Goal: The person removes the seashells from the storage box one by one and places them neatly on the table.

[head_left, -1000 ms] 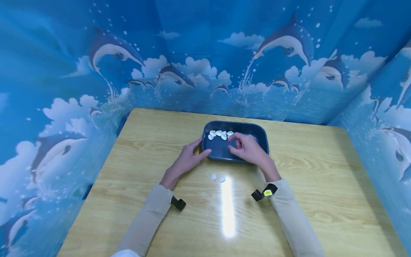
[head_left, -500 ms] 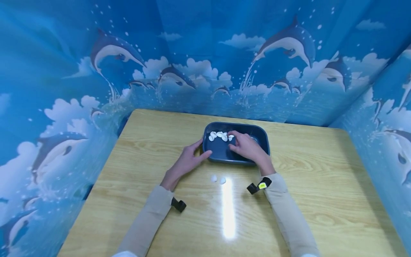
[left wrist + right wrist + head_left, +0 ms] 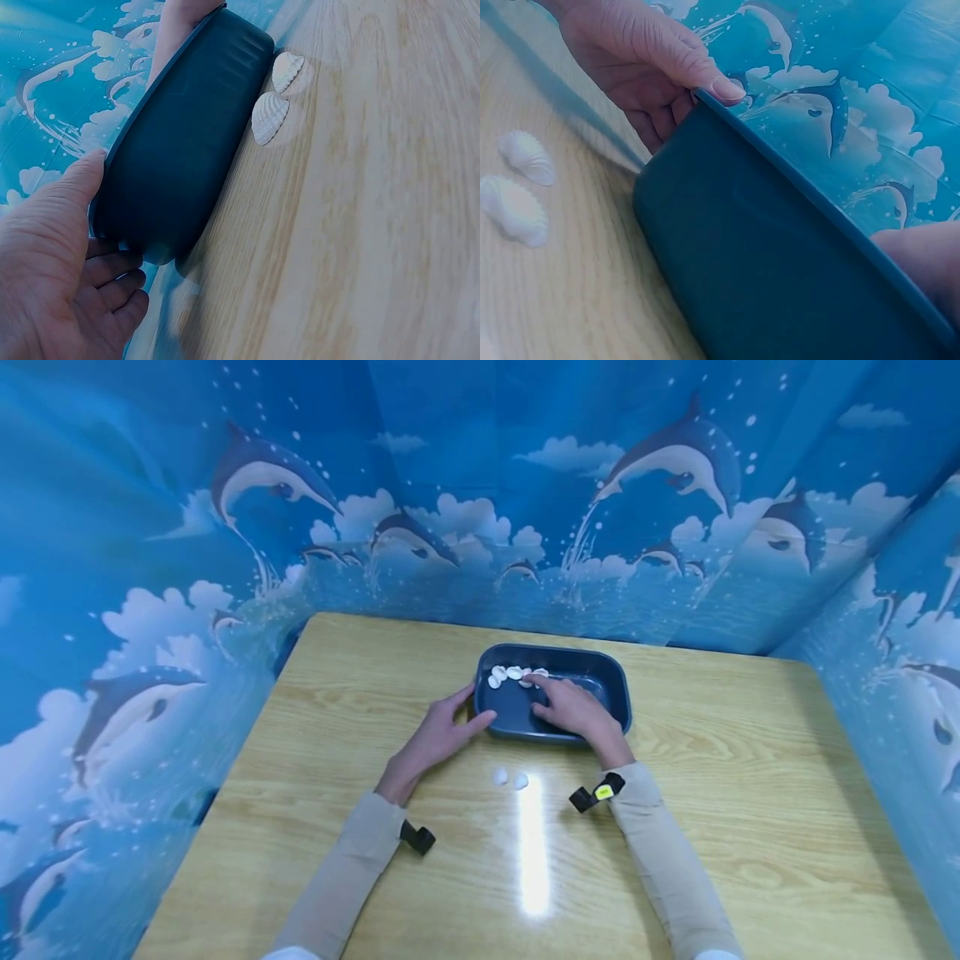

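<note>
A dark blue plastic basin (image 3: 510,717) stands on the table, with a row of several white seashells (image 3: 514,672) along the far left of its floor. My left hand (image 3: 437,737) holds its near left corner, thumb at the rim and the other fingers along the outside wall. Into the basin reaches my right hand (image 3: 576,706); its index finger is stretched out over the shells at the row's right part, thumb apart. In the right wrist view the basin's wall hides most of that hand. Two ribbed shells (image 3: 270,118) lie on the table before the basin.
The wooden table (image 3: 360,677) bears a bright light reflection (image 3: 532,852) just in front of the loose shells. Behind it and at both sides hangs a blue curtain (image 3: 465,585) printed with dolphins.
My right hand has shifted left along the row of shells, its index finger straightening from a curl near the thumb. The left hand keeps its place on the basin.
</note>
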A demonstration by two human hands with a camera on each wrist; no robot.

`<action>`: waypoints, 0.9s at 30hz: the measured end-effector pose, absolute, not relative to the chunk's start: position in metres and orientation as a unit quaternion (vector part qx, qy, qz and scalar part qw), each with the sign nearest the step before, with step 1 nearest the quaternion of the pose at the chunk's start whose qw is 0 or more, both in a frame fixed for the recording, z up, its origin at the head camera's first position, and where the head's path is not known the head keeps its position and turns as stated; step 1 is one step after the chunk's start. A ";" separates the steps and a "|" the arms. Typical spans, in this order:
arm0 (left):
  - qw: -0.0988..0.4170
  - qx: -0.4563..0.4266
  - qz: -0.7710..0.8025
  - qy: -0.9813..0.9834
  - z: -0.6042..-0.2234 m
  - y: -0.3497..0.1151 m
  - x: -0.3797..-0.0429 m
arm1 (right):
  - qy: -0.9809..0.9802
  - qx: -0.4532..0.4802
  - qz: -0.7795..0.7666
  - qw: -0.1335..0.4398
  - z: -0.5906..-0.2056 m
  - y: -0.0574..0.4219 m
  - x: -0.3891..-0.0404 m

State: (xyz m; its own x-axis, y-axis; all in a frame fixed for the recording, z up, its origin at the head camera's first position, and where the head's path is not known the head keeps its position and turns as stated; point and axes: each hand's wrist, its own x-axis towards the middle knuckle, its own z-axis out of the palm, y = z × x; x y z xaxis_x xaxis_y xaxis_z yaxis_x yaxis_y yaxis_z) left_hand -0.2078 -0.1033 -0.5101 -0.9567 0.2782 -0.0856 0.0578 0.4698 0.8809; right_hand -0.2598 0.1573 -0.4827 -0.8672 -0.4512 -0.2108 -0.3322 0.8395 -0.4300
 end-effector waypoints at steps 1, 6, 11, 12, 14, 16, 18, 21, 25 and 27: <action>0.110 0.096 0.504 0.851 -0.510 -0.103 -0.208 | 0.947 -0.208 -0.194 0.152 -0.483 0.157 -0.260; 0.117 0.093 0.502 0.852 -0.507 -0.102 -0.207 | 0.946 -0.212 -0.195 0.148 -0.484 0.158 -0.259; 0.112 0.096 0.504 0.851 -0.506 -0.103 -0.206 | 0.941 -0.229 -0.211 0.130 -0.486 0.158 -0.260; 0.112 0.097 0.505 0.850 -0.506 -0.103 -0.206 | 0.941 -0.233 -0.214 0.124 -0.486 0.157 -0.260; 0.110 0.099 0.507 0.849 -0.507 -0.103 -0.207 | 0.940 -0.236 -0.216 0.116 -0.486 0.157 -0.260; 0.110 0.101 0.508 0.848 -0.507 -0.103 -0.207 | 0.940 -0.239 -0.218 0.112 -0.486 0.156 -0.260; 0.109 0.101 0.508 0.848 -0.508 -0.103 -0.207 | 0.939 -0.239 -0.219 0.112 -0.486 0.156 -0.260; 0.107 0.103 0.509 0.848 -0.510 -0.103 -0.207 | 0.935 -0.244 -0.228 0.116 -0.486 0.157 -0.260; 0.102 0.106 0.514 0.845 -0.510 -0.103 -0.207 | 0.921 -0.258 -0.256 0.136 -0.486 0.159 -0.261; 0.102 0.107 0.516 0.844 -0.510 -0.102 -0.207 | 0.913 -0.268 -0.268 0.149 -0.485 0.160 -0.261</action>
